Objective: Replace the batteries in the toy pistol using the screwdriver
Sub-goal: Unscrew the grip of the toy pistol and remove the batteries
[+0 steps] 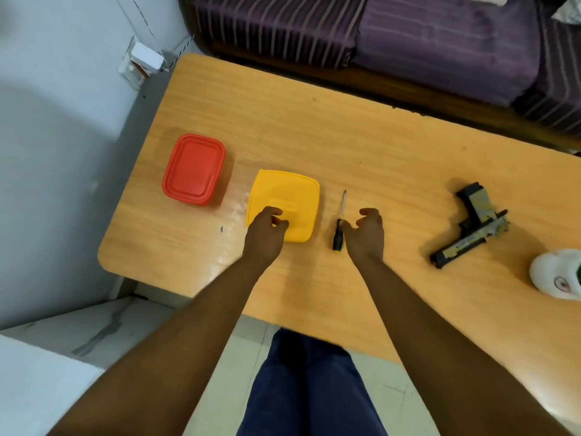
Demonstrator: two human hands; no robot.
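The left hand (266, 229) hangs over the near edge of the yellow box (284, 204), its fingers loosely curled and holding nothing, with the red box (194, 169) well off to their left. The right hand (366, 229) hovers with fingers loosely curled and apart, holding nothing, the screwdriver (339, 226) lying on the table (361, 146) just left of its thumb. The toy pistol (471, 226) lies well to the right of those fingers, untouched, a white cap (556, 273) beyond it.
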